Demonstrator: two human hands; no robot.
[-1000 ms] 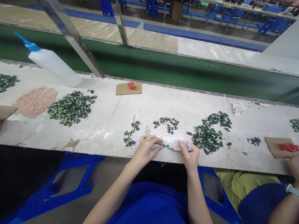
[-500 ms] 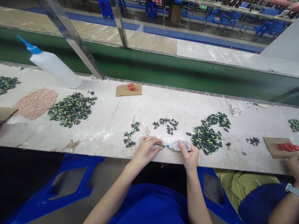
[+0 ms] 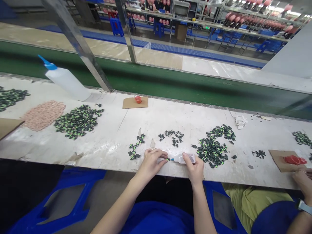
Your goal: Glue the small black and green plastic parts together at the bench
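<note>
Seen from above, a person's two bare hands work at the near edge of a white workbench (image 3: pixel 114 126). The left hand (image 3: pixel 151 161) is closed in a pinch, thumb and fingertips pressed on a tiny green-and-black part (image 3: pixel 168 159) that sticks out toward the right. The part is very small, so exactly how the fingers sit on it is hard to make out. The right hand (image 3: pixel 196 168) is curled around a small clear squeeze bottle (image 3: pixel 185 158), lying almost flat just above the bench, with its blue nozzle touching the part.

Just beyond the hands lie three groups of similar pieces: a short trail (image 3: pixel 135 148) on the left, a dark scatter (image 3: pixel 173 136) in the middle and a larger heap (image 3: pixel 212 148) on the right. Far left stands a big white bottle (image 3: pixel 67 83) with a blue spout, tilted. At the right edge, a co-worker's hand (image 3: pixel 303 180) rests near a red item (image 3: pixel 293 160) on cardboard.
</note>
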